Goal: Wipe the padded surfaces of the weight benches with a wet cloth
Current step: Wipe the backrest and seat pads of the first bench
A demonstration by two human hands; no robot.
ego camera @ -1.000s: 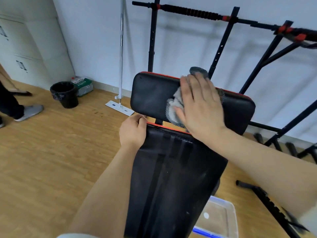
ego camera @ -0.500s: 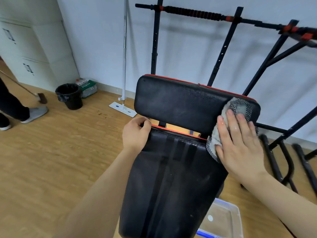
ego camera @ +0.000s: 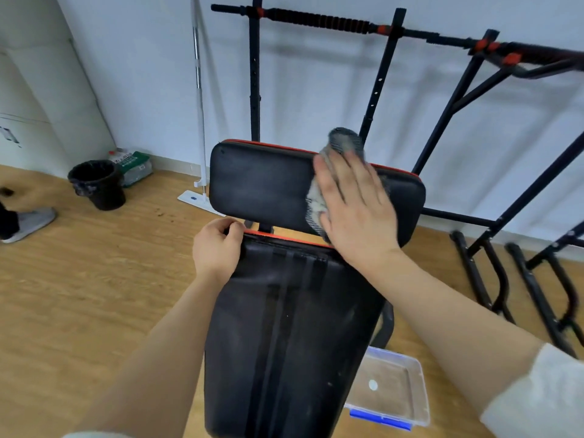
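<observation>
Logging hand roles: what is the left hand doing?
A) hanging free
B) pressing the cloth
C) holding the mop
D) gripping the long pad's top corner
D: the left hand curls over the top corner of the long pad; the right hand presses the cloth on the upper pad.

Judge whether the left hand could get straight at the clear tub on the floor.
Probably not directly. The left hand grips the left corner of the long pad, while the tub sits low on the pad's other side, so the pad and the right forearm lie in between.
</observation>
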